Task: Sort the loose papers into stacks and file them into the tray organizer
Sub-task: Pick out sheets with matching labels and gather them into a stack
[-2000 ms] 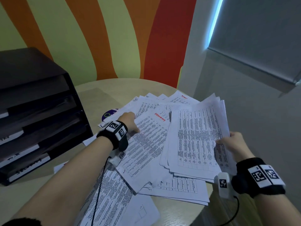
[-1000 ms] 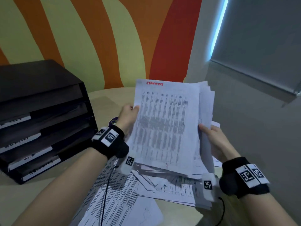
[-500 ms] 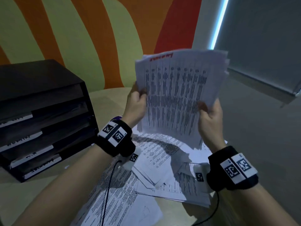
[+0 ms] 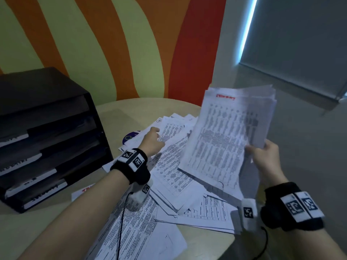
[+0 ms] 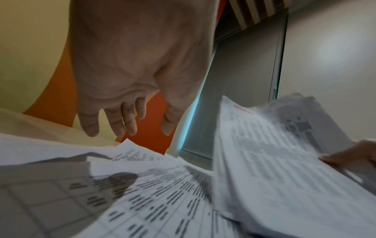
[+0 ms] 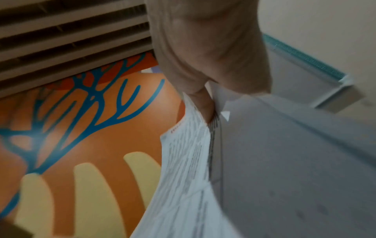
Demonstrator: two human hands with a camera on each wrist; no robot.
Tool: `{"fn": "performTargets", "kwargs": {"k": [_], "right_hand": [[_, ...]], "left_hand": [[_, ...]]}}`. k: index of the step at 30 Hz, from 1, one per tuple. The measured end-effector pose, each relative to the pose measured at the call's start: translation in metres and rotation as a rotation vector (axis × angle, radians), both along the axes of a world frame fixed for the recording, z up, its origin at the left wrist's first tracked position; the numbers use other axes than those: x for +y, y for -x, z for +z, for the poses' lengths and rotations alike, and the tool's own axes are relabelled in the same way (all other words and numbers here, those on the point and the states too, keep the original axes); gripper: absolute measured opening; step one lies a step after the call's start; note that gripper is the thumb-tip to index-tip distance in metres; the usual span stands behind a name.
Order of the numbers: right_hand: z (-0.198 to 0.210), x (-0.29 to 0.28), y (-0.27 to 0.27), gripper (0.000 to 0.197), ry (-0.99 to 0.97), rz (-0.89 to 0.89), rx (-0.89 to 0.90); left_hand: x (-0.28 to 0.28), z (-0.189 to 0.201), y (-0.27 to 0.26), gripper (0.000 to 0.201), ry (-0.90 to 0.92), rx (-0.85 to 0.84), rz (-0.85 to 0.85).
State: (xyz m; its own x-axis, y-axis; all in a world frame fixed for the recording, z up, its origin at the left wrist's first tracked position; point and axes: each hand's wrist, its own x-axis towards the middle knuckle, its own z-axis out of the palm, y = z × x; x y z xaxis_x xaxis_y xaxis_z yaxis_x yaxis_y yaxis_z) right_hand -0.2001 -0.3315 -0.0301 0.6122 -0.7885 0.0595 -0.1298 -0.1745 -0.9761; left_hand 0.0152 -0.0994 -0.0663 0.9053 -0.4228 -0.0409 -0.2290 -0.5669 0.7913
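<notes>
My right hand point(image 4: 262, 154) grips a thick stack of printed sheets point(image 4: 227, 139) by its right edge and holds it tilted above the table; the top sheet carries a red heading. The stack point(image 6: 189, 161) shows edge-on in the right wrist view, pinched under my thumb. My left hand point(image 4: 153, 140) hovers with straight, spread fingers point(image 5: 126, 122) just over the loose papers point(image 4: 169, 177) strewn across the table, holding nothing. The black tray organizer point(image 4: 47, 136) stands at the left, its labelled shelves facing me.
The round beige table point(image 4: 131, 107) ends close on the right, where grey floor begins. A purple disc point(image 4: 129, 136) lies partly under the papers near the organizer. A sheet with red lettering point(image 4: 84, 191) sits by the organizer's foot. A striped wall stands behind.
Both hands held the stack upright half a second ago. My left hand has let go and dropped toward the loose papers; the right hand alone has lowered the stack to the right.
</notes>
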Motion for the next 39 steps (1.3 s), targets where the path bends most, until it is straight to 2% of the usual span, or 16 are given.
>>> {"fn": "performTargets", "kwargs": {"k": [6, 8, 11, 13, 17, 19, 21, 23, 26, 27, 29, 30, 32, 33, 36, 39], "right_hand": [[-0.027, -0.041, 0.049, 0.02, -0.178, -0.106, 0.223], [-0.036, -0.046, 0.056, 0.021, -0.199, -0.119, 0.273], [-0.044, -0.049, 0.059, 0.029, -0.219, -0.129, 0.293], [-0.047, -0.05, 0.058, 0.032, -0.233, -0.131, 0.292], [-0.05, -0.053, 0.053, 0.033, -0.245, -0.123, 0.292], [-0.051, -0.053, 0.052, 0.033, -0.241, -0.113, 0.293], [-0.052, -0.052, 0.05, 0.033, -0.235, -0.102, 0.3], [-0.053, -0.051, 0.049, 0.032, -0.231, -0.09, 0.301], [-0.053, -0.048, 0.047, 0.03, -0.225, -0.075, 0.298], [-0.053, -0.046, 0.047, 0.029, -0.224, -0.065, 0.292], [-0.053, -0.042, 0.048, 0.027, -0.22, -0.045, 0.283], [-0.052, -0.041, 0.048, 0.027, -0.219, -0.036, 0.281], [-0.052, -0.038, 0.047, 0.026, -0.221, -0.02, 0.271], [-0.052, -0.037, 0.046, 0.025, -0.221, -0.014, 0.268], [-0.052, -0.035, 0.044, 0.022, -0.232, -0.001, 0.25], [-0.055, -0.035, 0.044, 0.024, -0.226, -0.011, 0.243]], "left_hand": [[-0.01, -0.015, -0.006, 0.089, -0.271, 0.018, -0.035], [-0.016, -0.018, -0.003, 0.079, -0.356, -0.025, -0.048], [-0.019, -0.019, 0.003, 0.021, -0.366, -0.121, -0.026], [-0.016, -0.014, 0.005, 0.027, -0.421, -0.146, -0.024], [0.0, 0.013, 0.009, 0.021, -0.818, 0.018, -0.181], [0.006, 0.02, 0.007, 0.027, -0.902, 0.045, -0.208], [0.007, 0.021, 0.003, 0.039, -0.789, 0.055, -0.195], [0.002, 0.016, 0.001, 0.048, -0.508, 0.103, -0.148], [-0.007, 0.014, 0.014, 0.041, -0.099, 0.19, -0.03], [-0.01, 0.013, 0.019, 0.036, -0.021, 0.199, 0.006], [-0.014, 0.009, 0.024, 0.015, 0.014, 0.163, 0.044], [-0.014, 0.01, 0.022, 0.017, 0.005, 0.159, 0.052], [-0.011, 0.011, 0.014, 0.054, -0.044, 0.187, 0.069], [-0.008, 0.013, 0.013, 0.056, -0.031, 0.155, 0.092], [0.003, 0.031, 0.011, 0.02, 0.141, -0.134, 0.186], [0.016, 0.064, 0.005, 0.017, 0.313, -0.385, 0.247]]}}
